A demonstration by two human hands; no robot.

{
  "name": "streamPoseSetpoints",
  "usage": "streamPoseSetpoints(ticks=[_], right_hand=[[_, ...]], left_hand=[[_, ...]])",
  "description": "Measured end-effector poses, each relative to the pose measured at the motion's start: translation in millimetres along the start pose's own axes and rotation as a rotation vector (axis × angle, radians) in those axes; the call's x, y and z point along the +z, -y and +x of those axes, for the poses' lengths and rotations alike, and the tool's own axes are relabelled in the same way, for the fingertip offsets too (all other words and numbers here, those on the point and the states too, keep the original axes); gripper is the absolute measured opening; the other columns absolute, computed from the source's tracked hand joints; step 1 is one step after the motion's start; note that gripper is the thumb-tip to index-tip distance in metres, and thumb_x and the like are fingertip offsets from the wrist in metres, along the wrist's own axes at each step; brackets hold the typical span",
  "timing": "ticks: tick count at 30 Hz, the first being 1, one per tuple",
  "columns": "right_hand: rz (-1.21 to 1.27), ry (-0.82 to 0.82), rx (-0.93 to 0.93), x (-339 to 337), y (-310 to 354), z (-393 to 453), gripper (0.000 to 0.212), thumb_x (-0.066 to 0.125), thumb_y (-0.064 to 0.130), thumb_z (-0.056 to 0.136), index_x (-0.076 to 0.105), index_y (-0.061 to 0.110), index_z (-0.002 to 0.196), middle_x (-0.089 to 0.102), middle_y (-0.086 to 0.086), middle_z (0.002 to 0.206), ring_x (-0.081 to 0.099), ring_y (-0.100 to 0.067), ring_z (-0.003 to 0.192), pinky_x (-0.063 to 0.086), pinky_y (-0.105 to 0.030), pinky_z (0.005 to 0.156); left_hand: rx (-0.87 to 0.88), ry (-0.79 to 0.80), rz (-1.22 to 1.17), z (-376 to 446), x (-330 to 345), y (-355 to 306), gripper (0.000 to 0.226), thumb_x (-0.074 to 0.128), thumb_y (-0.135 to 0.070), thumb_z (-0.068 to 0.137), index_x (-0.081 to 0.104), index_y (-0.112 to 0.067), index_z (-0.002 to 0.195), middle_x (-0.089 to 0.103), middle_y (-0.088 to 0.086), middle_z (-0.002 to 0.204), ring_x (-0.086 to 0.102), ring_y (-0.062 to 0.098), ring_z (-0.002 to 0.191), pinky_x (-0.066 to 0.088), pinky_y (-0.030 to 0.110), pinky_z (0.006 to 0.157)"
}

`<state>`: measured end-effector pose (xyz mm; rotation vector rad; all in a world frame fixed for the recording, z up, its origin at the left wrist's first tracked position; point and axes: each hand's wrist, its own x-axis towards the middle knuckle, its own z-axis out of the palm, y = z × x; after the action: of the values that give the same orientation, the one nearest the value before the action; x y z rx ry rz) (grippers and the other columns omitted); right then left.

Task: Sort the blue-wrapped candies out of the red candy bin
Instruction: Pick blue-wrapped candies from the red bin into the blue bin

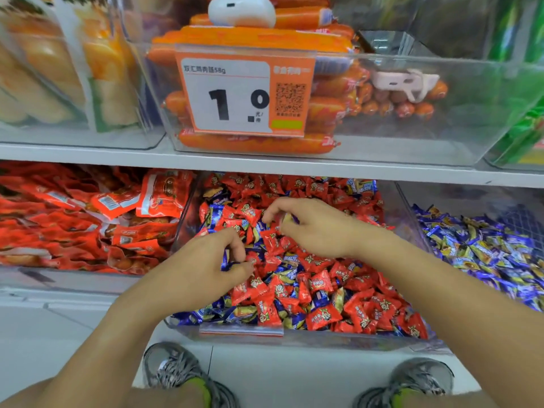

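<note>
A clear bin point(294, 338) on the lower shelf holds a heap of red candies point(323, 315) mixed with blue-wrapped candies point(212, 315). Both hands are inside it, over the middle of the heap. My left hand point(212, 260) pinches a blue-wrapped candy point(225, 260) between thumb and curled fingers. Just right of it and further back, my right hand point(312, 228) has its fingers curled round another blue and yellow candy point(290, 217), mostly hidden in the hand.
To the right, a clear bin point(412, 213) holds blue-wrapped candies point(485, 251). Left of the red bin lie red snack packets point(73, 219). The shelf above point(265, 164) carries a clear tub of orange sausages point(253, 142) with a price tag point(232, 95). My shoes point(176, 369) stand on the floor below.
</note>
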<state>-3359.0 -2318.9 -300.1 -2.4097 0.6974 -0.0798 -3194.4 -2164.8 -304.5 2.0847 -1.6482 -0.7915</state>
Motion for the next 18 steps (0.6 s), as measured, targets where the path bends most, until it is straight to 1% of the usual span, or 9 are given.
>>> streamPoseSetpoints(ticks=[1, 2, 4, 7, 9, 11, 14, 16, 18], right_hand=[[-0.076, -0.023, 0.004, 5, 2, 8, 0.022, 0.048, 0.021, 0.097, 0.061, 0.023, 0.114, 0.067, -0.003, 0.088, 0.061, -0.017, 0.07, 0.05, -0.036, 0.066], [-0.192, -0.062, 0.006, 9, 3, 15, 0.023, 0.051, 0.029, 0.096, 0.06, 0.019, 0.115, 0.065, -0.004, 0.09, 0.062, -0.02, 0.078, 0.05, -0.035, 0.068], [-0.407, -0.137, 0.02, 17, 4, 26, 0.042, 0.058, 0.052, 0.091, 0.058, 0.015, 0.111, 0.059, -0.004, 0.095, 0.059, -0.025, 0.089, 0.046, -0.033, 0.072], [-0.532, -0.145, 0.047, 25, 7, 34, 0.056, 0.06, 0.067, 0.083, 0.055, 0.013, 0.099, 0.047, -0.002, 0.09, 0.05, -0.024, 0.081, 0.038, -0.031, 0.065], [-0.544, -0.126, 0.037, 26, 7, 37, 0.051, 0.062, 0.065, 0.083, 0.053, 0.015, 0.091, 0.046, -0.002, 0.086, 0.052, -0.026, 0.081, 0.036, -0.031, 0.063], [-0.534, -0.085, -0.006, 25, 4, 37, 0.043, 0.064, 0.056, 0.086, 0.056, 0.015, 0.093, 0.048, -0.001, 0.085, 0.057, -0.028, 0.087, 0.037, -0.031, 0.063], [-0.475, -0.052, -0.033, 21, -2, 32, 0.036, 0.067, 0.046, 0.088, 0.062, 0.017, 0.109, 0.058, -0.001, 0.094, 0.058, -0.025, 0.094, 0.043, -0.032, 0.067], [-0.451, -0.063, -0.018, 20, -4, 28, 0.038, 0.068, 0.046, 0.088, 0.062, 0.019, 0.113, 0.063, -0.003, 0.105, 0.059, -0.025, 0.097, 0.046, -0.033, 0.072], [-0.389, -0.07, 0.001, 19, -6, 21, 0.041, 0.068, 0.049, 0.087, 0.062, 0.019, 0.116, 0.064, -0.003, 0.11, 0.06, -0.024, 0.099, 0.047, -0.034, 0.077]], left_hand=[[-0.002, -0.003, 0.002, 1, 1, 0, 0.013, 0.061, -0.036, 0.092, 0.052, -0.029, 0.087, 0.066, -0.005, 0.092, 0.051, 0.004, 0.047, 0.048, 0.024, 0.053], [-0.001, -0.017, -0.005, 3, 1, 1, 0.011, 0.061, -0.032, 0.093, 0.052, -0.03, 0.088, 0.065, -0.006, 0.092, 0.052, 0.005, 0.049, 0.051, 0.028, 0.056], [-0.013, -0.035, -0.053, 6, 1, 3, 0.012, 0.06, -0.025, 0.092, 0.052, -0.035, 0.092, 0.063, -0.009, 0.093, 0.055, 0.009, 0.054, 0.052, 0.037, 0.059], [-0.059, -0.06, -0.107, 12, 4, 3, 0.014, 0.058, -0.02, 0.091, 0.056, -0.033, 0.095, 0.062, -0.008, 0.093, 0.044, 0.006, 0.041, 0.045, 0.029, 0.047], [-0.078, -0.104, -0.141, 15, 4, 2, 0.011, 0.058, -0.019, 0.091, 0.059, -0.029, 0.093, 0.067, 0.003, 0.087, 0.038, 0.008, 0.037, 0.038, 0.026, 0.043], [-0.091, -0.141, -0.167, 16, 4, -1, 0.009, 0.055, -0.019, 0.093, 0.061, -0.026, 0.091, 0.069, 0.009, 0.083, 0.035, 0.006, 0.034, 0.034, 0.022, 0.04], [-0.087, -0.212, -0.165, 17, 6, -2, 0.011, 0.052, -0.023, 0.095, 0.062, -0.026, 0.093, 0.068, -0.001, 0.091, 0.041, 0.005, 0.037, 0.038, 0.02, 0.042], [-0.078, -0.262, -0.105, 18, 8, -2, 0.011, 0.053, -0.027, 0.096, 0.063, -0.028, 0.1, 0.066, -0.002, 0.095, 0.053, 0.009, 0.05, 0.047, 0.027, 0.053], [-0.06, -0.305, -0.021, 18, 10, -2, 0.019, 0.053, -0.03, 0.098, 0.063, -0.027, 0.114, 0.061, -0.004, 0.105, 0.062, 0.013, 0.078, 0.048, 0.027, 0.07]])
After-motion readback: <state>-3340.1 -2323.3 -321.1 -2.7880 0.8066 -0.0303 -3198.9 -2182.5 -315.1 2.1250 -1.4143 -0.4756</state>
